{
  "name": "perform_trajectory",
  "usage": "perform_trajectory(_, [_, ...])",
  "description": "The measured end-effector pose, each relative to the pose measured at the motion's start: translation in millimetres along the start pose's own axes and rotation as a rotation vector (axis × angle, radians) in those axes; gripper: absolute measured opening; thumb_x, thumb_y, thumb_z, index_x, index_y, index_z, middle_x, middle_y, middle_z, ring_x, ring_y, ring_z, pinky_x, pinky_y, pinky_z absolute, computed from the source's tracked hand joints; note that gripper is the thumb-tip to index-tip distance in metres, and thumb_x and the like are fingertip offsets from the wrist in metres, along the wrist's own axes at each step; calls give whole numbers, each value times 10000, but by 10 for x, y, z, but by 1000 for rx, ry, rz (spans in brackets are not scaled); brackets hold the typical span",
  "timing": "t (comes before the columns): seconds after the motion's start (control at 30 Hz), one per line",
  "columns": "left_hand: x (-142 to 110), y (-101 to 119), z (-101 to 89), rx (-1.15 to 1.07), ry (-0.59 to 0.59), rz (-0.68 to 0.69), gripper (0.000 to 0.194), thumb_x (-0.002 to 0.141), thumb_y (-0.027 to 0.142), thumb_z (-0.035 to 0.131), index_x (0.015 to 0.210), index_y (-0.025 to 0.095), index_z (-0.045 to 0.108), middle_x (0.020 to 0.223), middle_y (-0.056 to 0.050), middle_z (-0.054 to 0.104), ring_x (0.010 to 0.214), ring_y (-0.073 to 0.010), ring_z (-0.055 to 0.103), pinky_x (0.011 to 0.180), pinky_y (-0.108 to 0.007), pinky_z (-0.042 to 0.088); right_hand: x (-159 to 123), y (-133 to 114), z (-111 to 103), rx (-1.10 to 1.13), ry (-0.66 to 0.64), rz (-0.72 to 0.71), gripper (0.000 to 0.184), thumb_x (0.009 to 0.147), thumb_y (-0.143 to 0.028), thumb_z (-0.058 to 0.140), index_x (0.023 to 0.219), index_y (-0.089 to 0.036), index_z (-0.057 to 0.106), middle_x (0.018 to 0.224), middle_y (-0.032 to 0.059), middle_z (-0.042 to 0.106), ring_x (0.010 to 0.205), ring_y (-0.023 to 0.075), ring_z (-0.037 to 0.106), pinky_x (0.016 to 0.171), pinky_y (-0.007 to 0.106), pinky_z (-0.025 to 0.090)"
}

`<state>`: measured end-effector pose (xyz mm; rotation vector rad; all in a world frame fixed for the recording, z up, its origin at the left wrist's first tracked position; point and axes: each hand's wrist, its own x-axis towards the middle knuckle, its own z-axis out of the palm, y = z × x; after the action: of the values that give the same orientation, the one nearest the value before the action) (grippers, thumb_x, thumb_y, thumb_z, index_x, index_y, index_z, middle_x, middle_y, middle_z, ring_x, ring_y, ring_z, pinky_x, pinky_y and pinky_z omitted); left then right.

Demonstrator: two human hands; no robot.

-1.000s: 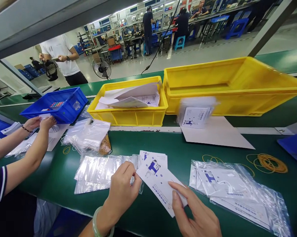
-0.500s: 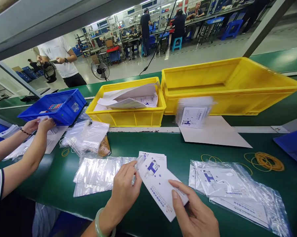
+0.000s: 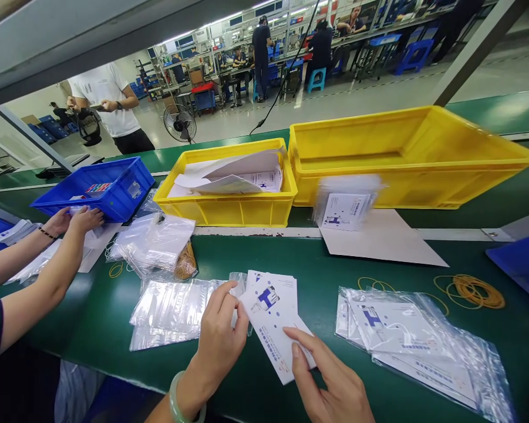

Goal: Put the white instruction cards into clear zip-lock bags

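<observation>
One printed leaflet (image 3: 268, 338), smooth, white, rectangular, with blue-violet print, was held at a slant above the green worktop (image 3: 229, 252). Its lower right part was clamped in the right hand (image 3: 289, 341); thumb and index finger were seen on its upper face, the remaining fingertips hidden. A second leaflet (image 3: 287, 286) was partly covered by it. The left hand (image 3: 222, 329) was positioned just beside the leaflet's left edge, fingers bent; whether anything was pinched could not be determined. A pale green bangle (image 3: 175, 396) was worn on the left wrist.

Flat clear bags (image 3: 171, 305), glossy and creased, were overlapped left of the leaflet; count not resolved. To the right, leaflets in clear bags (image 3: 391, 323) were piled near a coil of thin yellow rubber bands (image 3: 479, 292). Two rigid plastic yellow bins were recorded beyond: the smaller bin (image 3: 224, 211) contained loose paper; before the longer bin (image 3: 423, 182), a bagged leaflet bundle (image 3: 346, 208) was noted on a pale board (image 3: 387, 244).
</observation>
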<state>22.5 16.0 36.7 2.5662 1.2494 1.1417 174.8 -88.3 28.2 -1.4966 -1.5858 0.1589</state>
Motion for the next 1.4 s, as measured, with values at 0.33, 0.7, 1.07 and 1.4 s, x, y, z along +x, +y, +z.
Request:
perform_trajectory(0.33, [-19,-24,36,-5,-1,-2,155,858,55,481,775,187,483,973,-90,669,910,-203,655,762,-329,560,2,16,37,-26,66,-44,233,928,-94,469,1118,-149,592,939,105,734,811,170,728,716,197,560])
perform_trajectory(0.7, [7,-40,23,-57,-44,-53,156,877,72,473,779,193,492,991,-93,647,938,-211,631,776,-351,541,-14,-67,82,516,-96,600,302,953,-434,475,994,-211,674,589,-7,639,442,132,566,395,182,442])
perform_trajectory(1.07, [-43,-11,31,-228,-160,-105,152,884,83,451,785,180,514,923,-73,560,831,-166,590,678,-273,495,5,-29,137,541,-294,435,281,961,-358,442,1014,-211,676,705,20,701,527,140,643,494,188,528])
perform_trajectory(1.4, [-19,56,-169,-472,-316,-197,179,881,117,455,717,185,478,824,-43,545,651,-112,513,534,-216,446,32,0,134,604,-157,416,417,973,-359,473,1373,-248,433,994,64,718,696,156,693,614,220,584])
